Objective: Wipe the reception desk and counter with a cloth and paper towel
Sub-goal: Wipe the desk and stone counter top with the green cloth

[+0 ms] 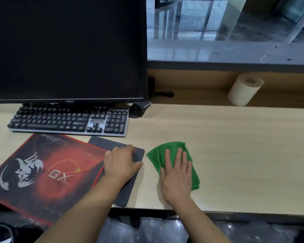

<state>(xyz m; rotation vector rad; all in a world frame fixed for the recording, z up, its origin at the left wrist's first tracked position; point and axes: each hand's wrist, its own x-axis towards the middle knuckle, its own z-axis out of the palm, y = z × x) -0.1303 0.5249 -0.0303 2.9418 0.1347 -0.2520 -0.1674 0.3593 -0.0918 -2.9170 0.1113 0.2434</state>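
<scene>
Head view: the right grip (176, 174), a bare hand, lies flat with straight, spread fingers on the green cloth (172, 146), pressing it onto the pale wooden worktop (235, 146) just right of centre, toward 5 o'clock. The cloth is folded and fans out past the fingertips toward 12 o'clock. The left grip (121, 162) rests on a black mat (128, 188) just beside the cloth at 7 o'clock; its fingers bend over the mat, and whether they pinch it cannot be told. A red mouse pad (42, 169) overlaps the mat's left side at 8 o'clock. A keyboard (68, 120) sits at 9 o'clock under a dark monitor (68, 50). The paper towel roll (244, 90) stands tilted at 2 o'clock, below the dark stone counter (235, 51), well apart from both hands
</scene>
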